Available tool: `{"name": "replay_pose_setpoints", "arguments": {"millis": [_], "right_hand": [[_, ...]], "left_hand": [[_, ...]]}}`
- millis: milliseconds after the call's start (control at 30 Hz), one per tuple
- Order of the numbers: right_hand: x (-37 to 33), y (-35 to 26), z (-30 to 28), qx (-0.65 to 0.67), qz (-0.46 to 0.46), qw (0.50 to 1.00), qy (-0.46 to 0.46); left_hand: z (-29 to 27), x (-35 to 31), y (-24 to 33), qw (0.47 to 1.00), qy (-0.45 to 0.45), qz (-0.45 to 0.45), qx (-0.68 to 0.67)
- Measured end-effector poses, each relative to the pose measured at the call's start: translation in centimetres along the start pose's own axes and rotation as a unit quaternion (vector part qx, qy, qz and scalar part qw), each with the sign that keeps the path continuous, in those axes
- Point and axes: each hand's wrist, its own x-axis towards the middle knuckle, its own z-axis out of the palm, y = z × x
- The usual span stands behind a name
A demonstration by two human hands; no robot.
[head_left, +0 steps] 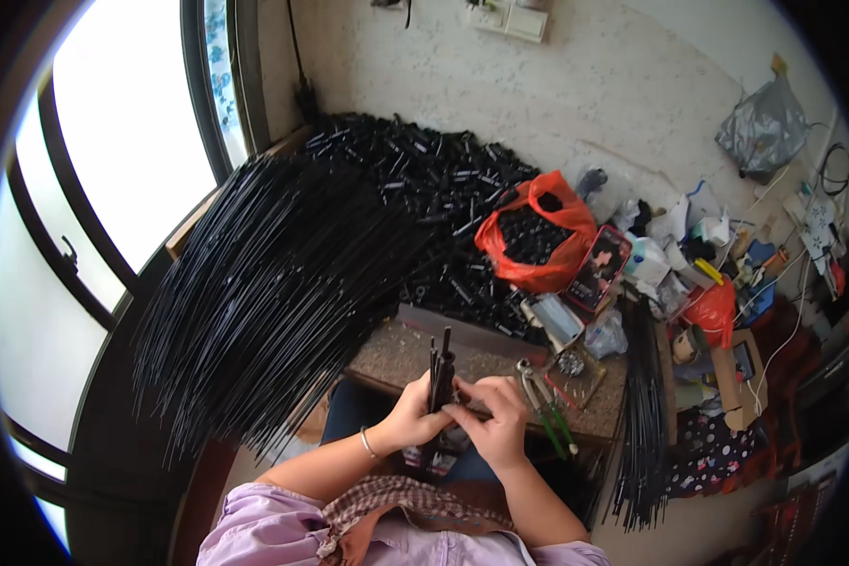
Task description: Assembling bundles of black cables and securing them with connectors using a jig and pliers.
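My left hand is wrapped round a few thin black rods and a thicker black piece, held upright above my lap at the table's front edge. Close against it, my right hand has its thumb and fingers pinched together at the lower side of that black piece. Whatever small part lies between those fingertips is too hidden to name. To the right of my right hand, a pair of pincers with green handles lies over the table edge. Beside them sits a small tray of tiny metal parts.
A large sheaf of long black rods overhangs the table's left side. Behind it rises a heap of short black pieces. A red plastic bag holds small black parts, near a phone. More rods and clutter lie right.
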Motion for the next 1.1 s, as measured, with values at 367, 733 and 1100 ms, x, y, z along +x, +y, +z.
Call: {"name": "replay_pose_setpoints", "arguments": {"millis": [367,733,1100], "right_hand": [[-2.8,-2.9,-3.4,0.641,0.493,0.578,-0.106],[-11.2,1.6,-5.4,-0.424,0.216,0.852,-0.219],[-4.8,-7.8,-8.4,-0.105,0.015,0.984,-0.147]], "left_hand": [[0.6,-1.2,2.6,0.961,-0.111,0.191,0.163],[-1.4,-3.0,7.5,0.997,-0.023,0.033,-0.060],[-2.8,-1.3,9.4,0.999,-0.045,0.029,-0.005]]}}
